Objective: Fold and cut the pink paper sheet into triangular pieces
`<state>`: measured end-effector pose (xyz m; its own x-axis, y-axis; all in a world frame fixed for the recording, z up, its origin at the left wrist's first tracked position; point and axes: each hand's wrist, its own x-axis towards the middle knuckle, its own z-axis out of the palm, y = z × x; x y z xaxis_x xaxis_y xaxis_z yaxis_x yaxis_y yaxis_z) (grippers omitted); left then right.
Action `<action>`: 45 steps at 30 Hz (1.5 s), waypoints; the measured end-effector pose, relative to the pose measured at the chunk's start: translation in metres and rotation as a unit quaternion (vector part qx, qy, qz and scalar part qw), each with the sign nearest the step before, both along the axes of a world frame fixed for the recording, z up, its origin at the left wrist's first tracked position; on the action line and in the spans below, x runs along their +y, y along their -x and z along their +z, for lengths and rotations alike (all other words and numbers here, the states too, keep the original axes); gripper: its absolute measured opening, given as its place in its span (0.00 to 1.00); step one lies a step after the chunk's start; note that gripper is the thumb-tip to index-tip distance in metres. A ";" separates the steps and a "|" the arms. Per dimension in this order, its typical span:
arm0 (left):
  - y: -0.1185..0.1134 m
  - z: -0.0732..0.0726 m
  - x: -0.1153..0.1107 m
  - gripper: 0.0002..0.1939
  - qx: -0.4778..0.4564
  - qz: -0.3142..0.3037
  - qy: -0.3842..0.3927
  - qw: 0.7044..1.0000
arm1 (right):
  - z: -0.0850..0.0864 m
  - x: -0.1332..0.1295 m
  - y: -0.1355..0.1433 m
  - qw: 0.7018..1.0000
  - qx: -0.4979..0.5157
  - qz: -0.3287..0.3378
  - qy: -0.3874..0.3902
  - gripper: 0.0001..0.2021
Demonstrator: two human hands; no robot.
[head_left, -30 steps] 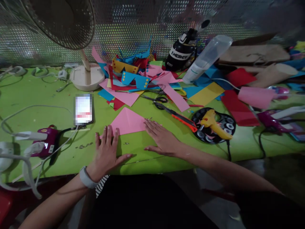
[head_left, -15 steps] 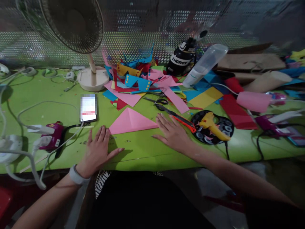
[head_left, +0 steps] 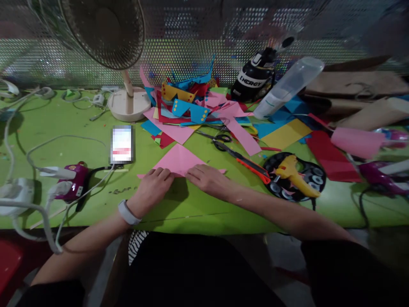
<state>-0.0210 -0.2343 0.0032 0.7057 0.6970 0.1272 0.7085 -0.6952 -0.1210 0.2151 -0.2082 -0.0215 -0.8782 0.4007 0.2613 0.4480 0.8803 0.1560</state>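
Note:
A pink sheet of paper (head_left: 179, 157), folded into a triangle with its peak pointing away from me, lies on the green table (head_left: 191, 204). My left hand (head_left: 155, 187) has its fingers curled over the near edge, left of the middle. Close beside it, my right hand (head_left: 207, 181) grips the same edge right of the middle. Narrow pink corners stick out on both sides beyond my hands. The thumbs are mostly hidden beneath the edge.
Beyond the paper lie scissors (head_left: 222, 138), an orange and black cutter (head_left: 255, 168) and a heap of coloured paper glasses (head_left: 191, 111) and scraps. A yellow glue gun (head_left: 294, 175) rests at right. A phone (head_left: 122, 145), fan (head_left: 129, 104) and cables stand left.
Both hands moved inward from lying flat at the paper's sides to gripping its near edge, where a narrow strip is now turned up. The view shifted slightly left.

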 end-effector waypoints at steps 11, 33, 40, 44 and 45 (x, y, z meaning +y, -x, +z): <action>0.002 -0.009 0.014 0.09 -0.034 0.007 0.014 0.999 | -0.005 0.002 0.001 0.999 0.019 -0.039 -0.014 0.12; -0.016 -0.015 0.001 0.24 -0.058 0.055 0.054 0.995 | 0.009 0.037 0.007 0.935 0.082 -0.168 0.301 0.08; -0.019 -0.024 -0.004 0.39 -0.061 0.071 0.080 0.992 | 0.015 0.036 0.010 0.922 0.082 -0.201 0.321 0.08; -0.018 -0.026 -0.005 0.44 -0.066 0.063 0.074 0.993 | 0.019 0.035 0.011 0.916 0.070 -0.217 0.330 0.07; -0.018 -0.026 -0.005 0.45 -0.069 0.060 0.069 0.993 | 0.020 0.035 0.011 0.916 0.069 -0.218 0.330 0.08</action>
<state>-0.0027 -0.2394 -0.0232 0.5998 0.7920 0.1138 0.7899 -0.6087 0.0736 0.2042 -0.1728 -0.0018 -0.5743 0.8158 -0.0677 0.7546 0.4955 -0.4302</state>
